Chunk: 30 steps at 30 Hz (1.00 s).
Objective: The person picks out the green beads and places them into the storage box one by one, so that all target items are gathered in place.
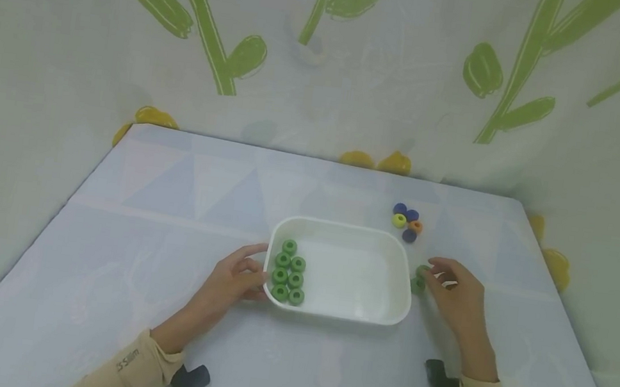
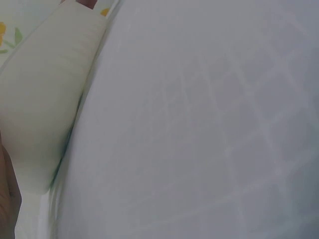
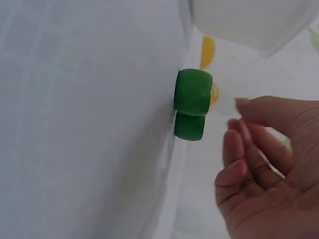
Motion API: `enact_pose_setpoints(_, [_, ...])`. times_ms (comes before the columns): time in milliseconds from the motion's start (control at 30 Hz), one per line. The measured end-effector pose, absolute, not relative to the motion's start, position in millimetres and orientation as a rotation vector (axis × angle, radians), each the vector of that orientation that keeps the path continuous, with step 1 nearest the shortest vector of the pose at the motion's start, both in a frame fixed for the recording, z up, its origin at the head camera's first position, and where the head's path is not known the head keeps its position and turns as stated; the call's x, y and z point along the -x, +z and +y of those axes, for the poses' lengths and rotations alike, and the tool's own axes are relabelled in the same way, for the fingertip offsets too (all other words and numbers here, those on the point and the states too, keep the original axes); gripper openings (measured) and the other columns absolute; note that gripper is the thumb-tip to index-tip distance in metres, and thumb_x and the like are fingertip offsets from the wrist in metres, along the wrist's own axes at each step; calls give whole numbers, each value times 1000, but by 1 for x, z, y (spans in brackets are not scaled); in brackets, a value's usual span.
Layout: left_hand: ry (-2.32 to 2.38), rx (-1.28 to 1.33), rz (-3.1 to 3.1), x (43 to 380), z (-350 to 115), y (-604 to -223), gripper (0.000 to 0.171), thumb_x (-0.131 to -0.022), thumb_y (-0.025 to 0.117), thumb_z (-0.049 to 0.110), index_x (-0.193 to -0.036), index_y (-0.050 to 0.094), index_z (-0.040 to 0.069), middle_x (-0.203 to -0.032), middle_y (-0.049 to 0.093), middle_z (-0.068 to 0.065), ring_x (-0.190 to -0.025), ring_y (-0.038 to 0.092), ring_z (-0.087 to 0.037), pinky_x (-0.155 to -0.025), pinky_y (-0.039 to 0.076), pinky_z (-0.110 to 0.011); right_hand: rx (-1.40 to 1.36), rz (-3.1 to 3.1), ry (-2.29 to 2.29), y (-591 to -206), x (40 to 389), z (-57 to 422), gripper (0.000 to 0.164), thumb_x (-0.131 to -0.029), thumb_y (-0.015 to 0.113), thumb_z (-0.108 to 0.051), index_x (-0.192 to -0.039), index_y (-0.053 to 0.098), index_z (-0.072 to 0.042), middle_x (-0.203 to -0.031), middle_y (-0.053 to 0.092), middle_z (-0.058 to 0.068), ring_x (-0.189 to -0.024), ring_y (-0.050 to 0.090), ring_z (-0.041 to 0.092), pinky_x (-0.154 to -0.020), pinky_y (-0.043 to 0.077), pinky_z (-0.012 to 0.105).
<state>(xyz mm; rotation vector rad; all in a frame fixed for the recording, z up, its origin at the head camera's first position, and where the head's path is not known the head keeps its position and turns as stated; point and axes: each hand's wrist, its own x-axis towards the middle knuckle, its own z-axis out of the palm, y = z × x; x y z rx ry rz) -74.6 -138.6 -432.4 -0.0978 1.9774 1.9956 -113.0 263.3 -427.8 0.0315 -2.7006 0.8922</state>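
Note:
A white tray [image 1: 354, 276] lies at the middle of the table, with several green ring-shaped beads [image 1: 295, 279] grouped at its left end. My left hand [image 1: 236, 276] holds the tray's left end, thumb at the rim and fingers along the outer side. In the left wrist view only a sliver of that hand [image 2: 8, 199] shows, beside the tray wall [image 2: 45, 94]. Just right of the tray sit two green beads [image 3: 193, 92], close together on the table. My right hand [image 1: 456, 298] is right beside them, its fingers loosely bent, a gap between thumb and fingers, nothing held.
Behind the tray's right corner lies a small cluster of beads: blue, a yellow bead [image 1: 399, 220] and an orange bead [image 1: 416, 226]. A curtain [image 1: 324, 79] with a leaf print hangs behind the table's far edge. Both wrists carry dark camera mounts [image 1: 441, 379].

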Motion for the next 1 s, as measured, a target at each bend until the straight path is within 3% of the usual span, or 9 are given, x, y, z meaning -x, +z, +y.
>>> enact_pose_setpoints(167, [1982,116,1990,74,-139,-431,62,-92,62,10,-151,42,13,-95,60,-3,-89,69,-16,-88,63,-37,-18,-2728,886,-431,114,271,26,-89,73,-9,-114,70,-3,-100,73,16,-80,54,-7,-66,46,7])
enact_pose_setpoints(333, [1984,119,1993,74,-138,-432,61,-92,61,9,-150,43,14,-95,60,-3,-90,69,-16,-87,64,-36,32,-2802,901,-431,116,274,28,-91,71,-12,-117,68,-2,-104,71,19,-89,66,23,-68,50,14])
enact_pose_setpoints(433, [1989,112,1988,74,-138,-434,61,-92,61,9,-150,43,14,-94,59,-2,-90,69,-17,-87,64,-36,72,-2847,908,-433,117,275,32,-92,71,-16,-120,67,-2,-106,71,20,-96,67,33,-70,51,20])
enact_pose_setpoints(733, [1991,103,1975,77,-139,-438,60,-92,62,9,-149,44,15,-95,60,-2,-91,69,-17,-87,64,-37,132,-2925,950,-437,120,280,39,-93,70,-23,-126,64,-4,-114,68,20,-104,65,35,-74,53,25])
enact_pose_setpoints(1000, [1999,125,1984,76,-137,-438,61,-91,61,7,-149,45,16,-93,59,-2,-89,69,-17,-85,64,-36,165,-2979,942,-438,124,280,43,-94,70,-28,-129,62,-5,-119,67,21,-109,63,36,-85,57,45])
